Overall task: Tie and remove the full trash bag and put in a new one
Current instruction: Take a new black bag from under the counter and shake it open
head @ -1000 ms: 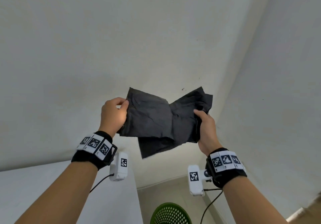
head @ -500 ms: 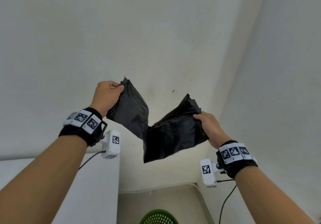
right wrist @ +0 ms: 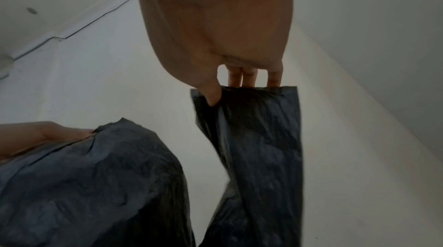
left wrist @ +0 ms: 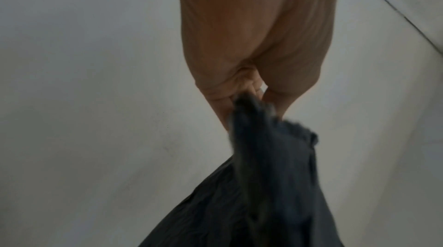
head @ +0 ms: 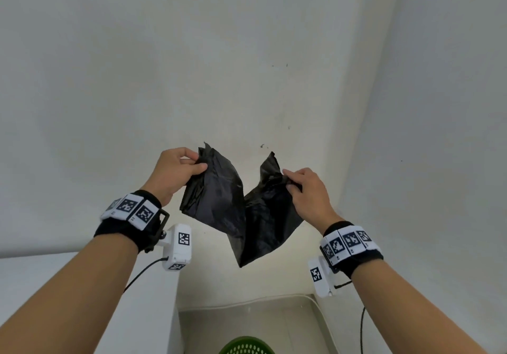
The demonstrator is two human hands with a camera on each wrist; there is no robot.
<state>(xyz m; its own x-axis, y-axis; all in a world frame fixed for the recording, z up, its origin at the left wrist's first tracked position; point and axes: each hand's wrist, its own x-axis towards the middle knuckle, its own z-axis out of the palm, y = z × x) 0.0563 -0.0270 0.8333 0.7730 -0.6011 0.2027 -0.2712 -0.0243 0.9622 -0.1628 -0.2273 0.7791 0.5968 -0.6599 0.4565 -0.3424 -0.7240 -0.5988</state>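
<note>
A new black trash bag [head: 241, 211] hangs in the air in front of a white wall, held up by both hands. My left hand [head: 175, 172] pinches its upper left edge between thumb and fingers. My right hand [head: 304, 189] pinches the upper right edge. The bag sags in a V between the two hands, with a lower corner hanging down. In the left wrist view the bag [left wrist: 263, 184] is blurred, bunched in my fingers. In the right wrist view my thumb and fingers pinch the bag's edge [right wrist: 249, 97], and the other half [right wrist: 95, 184] shows at lower left. The green perforated bin [head: 247, 346] peeks in at the bottom.
White walls meet in a corner [head: 354, 134] on the right. A white ledge or cabinet top [head: 82, 285] stands at lower left, next to the bin. A narrow strip of grey floor [head: 247, 318] lies between the ledge and the right wall.
Both hands have lifted the bag and shifted their grip on its top edge. The bag has gone from a flat bundle to a sagging V between the hands.
</note>
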